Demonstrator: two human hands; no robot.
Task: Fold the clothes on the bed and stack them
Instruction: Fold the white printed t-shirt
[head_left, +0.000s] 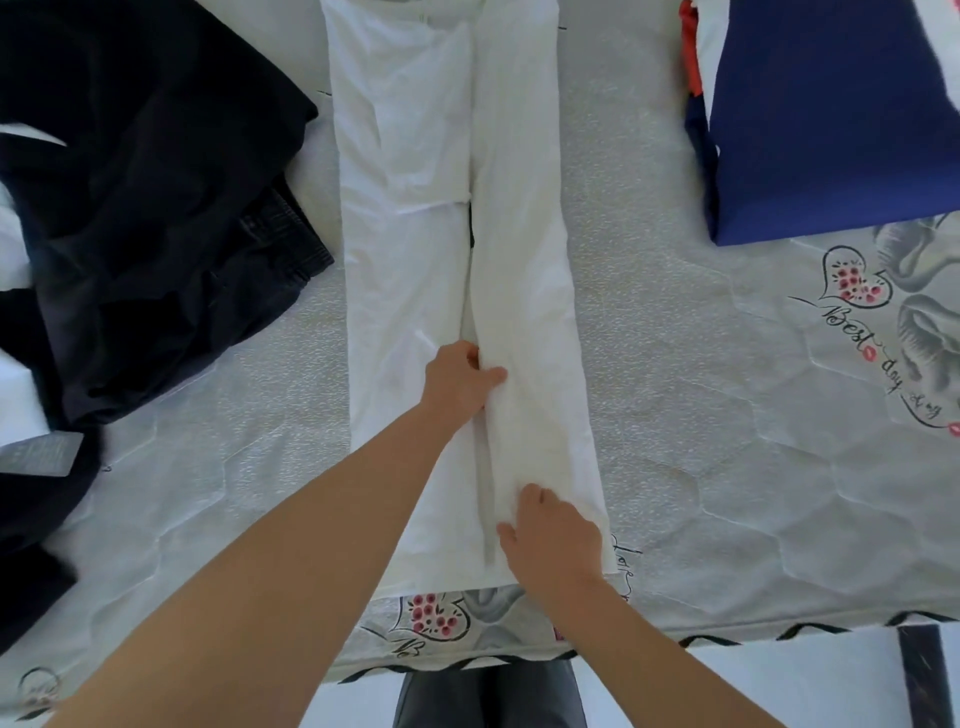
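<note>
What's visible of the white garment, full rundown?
The white garment is thin, creased cloth, laid flat in a long strip down the middle of the bed. Its right side is folded lengthwise over the centre. The left hand pinches that folded edge; the right hand presses on it near the bed's front edge.

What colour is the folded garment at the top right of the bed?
Dark blue, with white and red-orange edges showing at its left: the folded garment, seen in the head view.
</note>
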